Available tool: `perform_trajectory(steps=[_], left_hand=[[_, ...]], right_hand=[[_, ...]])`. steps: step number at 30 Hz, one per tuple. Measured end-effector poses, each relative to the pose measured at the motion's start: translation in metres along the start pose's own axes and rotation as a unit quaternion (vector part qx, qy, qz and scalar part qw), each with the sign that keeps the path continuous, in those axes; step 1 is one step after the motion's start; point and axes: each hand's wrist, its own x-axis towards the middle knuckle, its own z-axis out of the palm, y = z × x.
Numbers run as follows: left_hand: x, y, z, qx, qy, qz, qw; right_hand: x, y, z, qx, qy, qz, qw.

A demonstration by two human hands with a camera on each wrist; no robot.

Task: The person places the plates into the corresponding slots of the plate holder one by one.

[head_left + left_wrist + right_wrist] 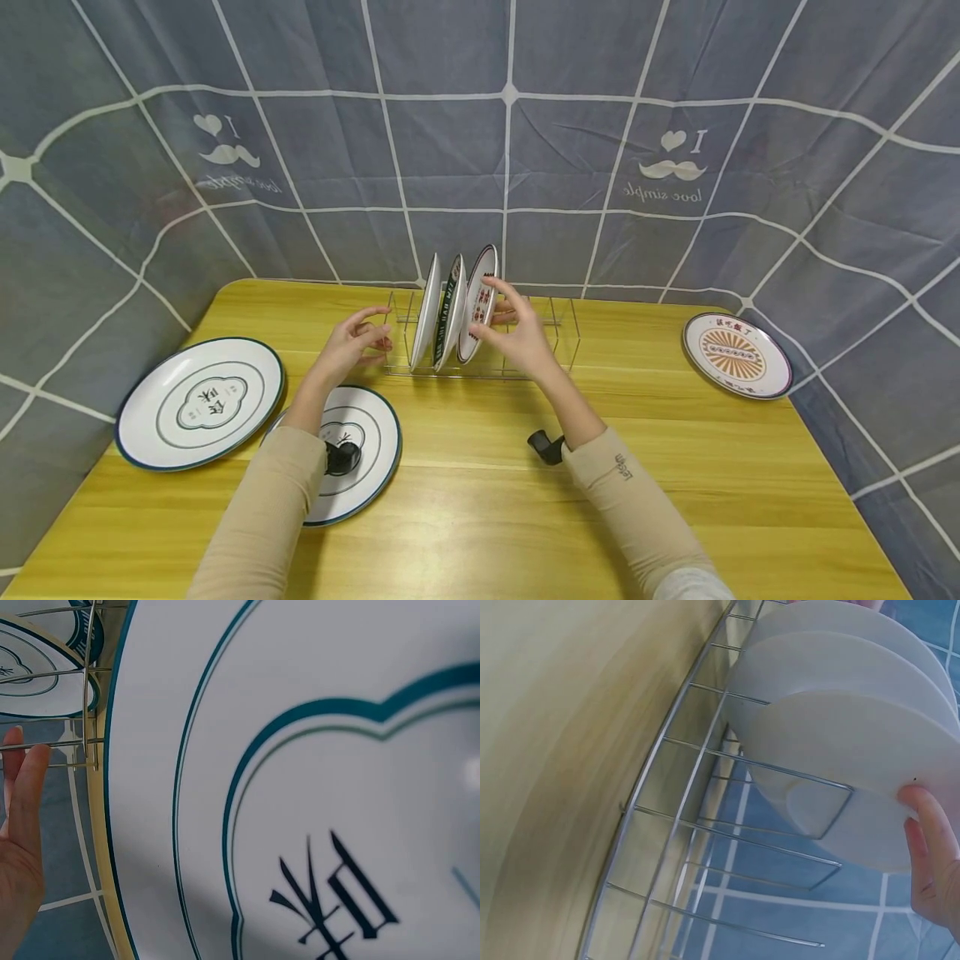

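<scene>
My right hand (521,333) pinches a small white plate (478,304) with dark and red lettering, standing tilted in a wire dish rack (566,342). In the right wrist view, fingertips meet the plate's plain white back (855,742). To its left in the rack stand a plate with a dark green lettered rim (450,312) and a white plate (425,317). My left hand (352,346) holds nothing; its loosely bent fingers (28,787) are right at the rack's left end wires.
Two blue-rimmed plates lie at the left, a large one (247,425) and a smaller one (378,454) partly under my left forearm. An orange-patterned plate (772,367) lies at the far right of the wooden table (465,517). A grey checked curtain (450,150) hangs behind.
</scene>
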Motion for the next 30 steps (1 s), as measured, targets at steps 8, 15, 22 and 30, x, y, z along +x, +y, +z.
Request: perform_trajectory(steps=[8, 15, 22, 30], left_hand=[[-0.001, 0.0, 0.0, 0.005, 0.002, 0.0, 1.0], [-0.001, 0.001, 0.001, 0.006, 0.002, 0.002, 1.0], [-0.002, 0.001, 0.001, 0.01, 0.002, 0.003, 0.9999], [-0.001, 0.001, 0.001, 0.007, 0.003, -0.001, 1.0]], right_hand=[[-0.001, 0.005, 0.005, 0.001, -0.011, -0.005, 0.9999], [-0.004, 0.01, 0.009, -0.02, -0.02, 0.005, 0.9996], [-0.004, 0.01, 0.01, -0.023, -0.027, 0.004, 0.9993], [-0.006, 0.009, 0.009, -0.014, -0.037, 0.007, 0.9992]])
